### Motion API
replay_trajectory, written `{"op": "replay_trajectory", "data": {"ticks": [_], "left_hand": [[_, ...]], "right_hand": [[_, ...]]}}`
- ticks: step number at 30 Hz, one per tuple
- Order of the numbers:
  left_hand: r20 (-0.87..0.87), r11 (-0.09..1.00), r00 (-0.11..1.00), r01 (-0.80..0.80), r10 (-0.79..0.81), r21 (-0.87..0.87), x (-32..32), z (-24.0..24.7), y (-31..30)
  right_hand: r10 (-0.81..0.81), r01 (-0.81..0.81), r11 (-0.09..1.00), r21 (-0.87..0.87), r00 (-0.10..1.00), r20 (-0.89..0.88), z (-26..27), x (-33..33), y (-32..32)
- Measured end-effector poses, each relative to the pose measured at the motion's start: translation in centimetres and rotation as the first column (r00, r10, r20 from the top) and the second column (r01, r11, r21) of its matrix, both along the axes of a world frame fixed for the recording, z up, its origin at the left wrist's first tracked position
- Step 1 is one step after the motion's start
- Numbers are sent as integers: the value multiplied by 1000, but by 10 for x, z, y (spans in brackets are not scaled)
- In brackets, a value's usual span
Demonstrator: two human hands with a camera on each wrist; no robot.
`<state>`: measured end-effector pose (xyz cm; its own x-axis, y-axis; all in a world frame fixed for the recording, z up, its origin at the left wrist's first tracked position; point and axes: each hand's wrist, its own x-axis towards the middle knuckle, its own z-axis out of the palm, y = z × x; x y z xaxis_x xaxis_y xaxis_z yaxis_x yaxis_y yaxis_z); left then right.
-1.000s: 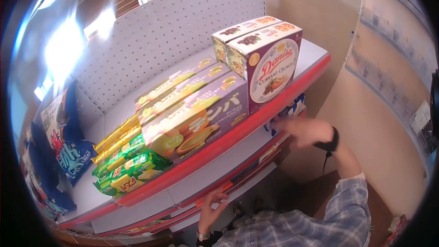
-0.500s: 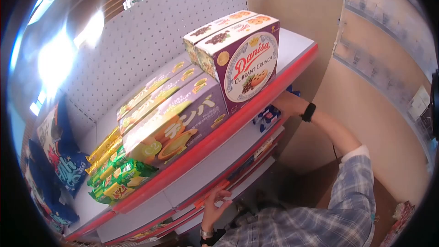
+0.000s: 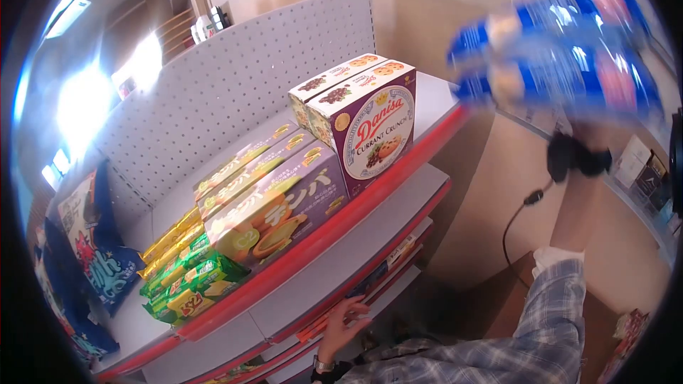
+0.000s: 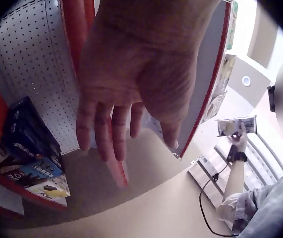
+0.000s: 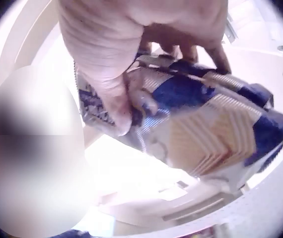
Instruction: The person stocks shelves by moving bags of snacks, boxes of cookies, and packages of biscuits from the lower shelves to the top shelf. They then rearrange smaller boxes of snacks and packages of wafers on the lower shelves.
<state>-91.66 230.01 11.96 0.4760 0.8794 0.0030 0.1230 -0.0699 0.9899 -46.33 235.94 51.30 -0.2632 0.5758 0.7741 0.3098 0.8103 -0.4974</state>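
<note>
Two blue biscuit packets (image 3: pixel 548 75) are raised at the upper right of the head view, blurred by motion. My right hand (image 5: pixel 146 34) grips them, thumb on one side and fingers on the other. Wafer-like biscuits are printed on the nearer packet (image 5: pixel 216 139) in the right wrist view. The packets hide most of that hand in the head view. My left hand (image 3: pixel 346 323) is beside the edge of a lower shelf, holding nothing. Its fingers (image 4: pixel 102 126) hang loosely spread in the left wrist view.
The top shelf with a red edge (image 3: pixel 427 135) bears purple Danisa boxes (image 3: pixel 377 128), purple-and-yellow boxes (image 3: pixel 284 203), green packets (image 3: pixel 196 288) and blue bags (image 3: pixel 92 242). A cable (image 3: pixel 506 242) hangs from the right wrist. Wall shelving (image 3: pixel 644 171) stands at the right.
My right hand has come out from the shelf below the Danisa boxes and risen to the upper right with the blue biscuit packets. The left hand stays near the lower shelf edge.
</note>
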Motion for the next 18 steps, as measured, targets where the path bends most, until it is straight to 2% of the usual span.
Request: {"op": "replay_trajectory", "data": {"ticks": [1, 2, 3, 4, 5, 7, 8, 10, 11, 13, 14, 16, 17, 18], "left_hand": [[-4, 1000, 1000, 8, -8, 3, 1, 2, 0], [-9, 1000, 1000, 17, -17, 5, 2, 3, -1], [-12, 1000, 1000, 23, -23, 5, 2, 5, -2], [-8, 1000, 1000, 19, -19, -6, 2, 6, -3], [-4, 1000, 1000, 15, -15, -17, 1, 7, -5], [-8, 1000, 1000, 10, -10, -12, -2, 11, -8], [-6, 1000, 1000, -2, 2, -8, -3, 12, -9], [23, 999, 999, -27, 27, -19, -8, 8, -12], [55, 998, 997, -54, 56, -31, -10, 4, -13], [51, 997, 996, -71, 73, -37, -18, -4, -15], [46, 995, 995, -88, 90, -45, -20, -6, -13], [51, 996, 995, -84, 84, -6, -24, -9, -12], [50, 997, 996, -78, 77, 23, -26, -10, -12], [50, 997, 996, -79, 77, 27, -28, -11, -11]], "right_hand": [[-155, 162, 985, 61, 982, -108, 10, 7, 5], [-234, 243, 939, 242, 970, -64, 31, -30, 22], [-299, 304, 941, 152, 953, -54, 44, -45, 37], [-307, 331, 898, 290, 943, -124, 43, -49, 70], [-496, 446, 785, 430, 868, 6, 43, -53, 89], [-586, 493, 771, 404, 797, 145, 33, -51, 136], [-588, 496, 769, 404, 796, 142, 21, -48, 155], [-751, 533, 636, 558, 594, 288, 2, -46, 182], [-751, 531, 634, 562, 595, 287, -2, -49, 179], [-687, 605, 705, 370, 452, 569, -11, -57, 170], [-587, 568, 765, 303, 422, 691, -6, -56, 172], [-258, 436, 900, 17, 501, 826, -1, -49, 170], [-261, 435, 900, 21, 501, 825, 1, -52, 166], [-170, 431, 896, -104, 552, 816, 1, -55, 162]]}}
